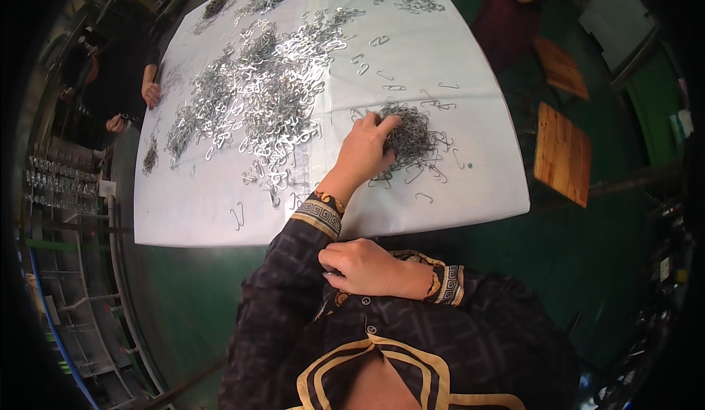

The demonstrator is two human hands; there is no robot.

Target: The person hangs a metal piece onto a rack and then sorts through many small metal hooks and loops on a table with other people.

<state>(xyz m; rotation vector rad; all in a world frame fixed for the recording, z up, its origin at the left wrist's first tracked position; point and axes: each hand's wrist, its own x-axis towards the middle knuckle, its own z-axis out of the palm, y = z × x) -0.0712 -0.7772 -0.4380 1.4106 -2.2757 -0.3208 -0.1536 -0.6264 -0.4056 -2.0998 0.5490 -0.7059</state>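
Black shirt front [330, 329], closest | Right hand [363, 267]: curled, can't tell if gripping | Left hand [363, 149]: on grey wire-hook pile [413, 137], right side of white table [466, 198]; thumb, forefinger apart | Tease out 1 at a time; should snag less

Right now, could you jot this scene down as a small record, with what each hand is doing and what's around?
Left hand: on the left side of a pile of dark wire hooks; fingertips partly hidden
Right hand: curled in front of the chest; contents unclear
Surface: white-covered table
Largest heap: bright metal pieces, left of the dark pile
Nearby: wooden seats beyond the table's right edge
Others: a co-worker's hand at the left table edge
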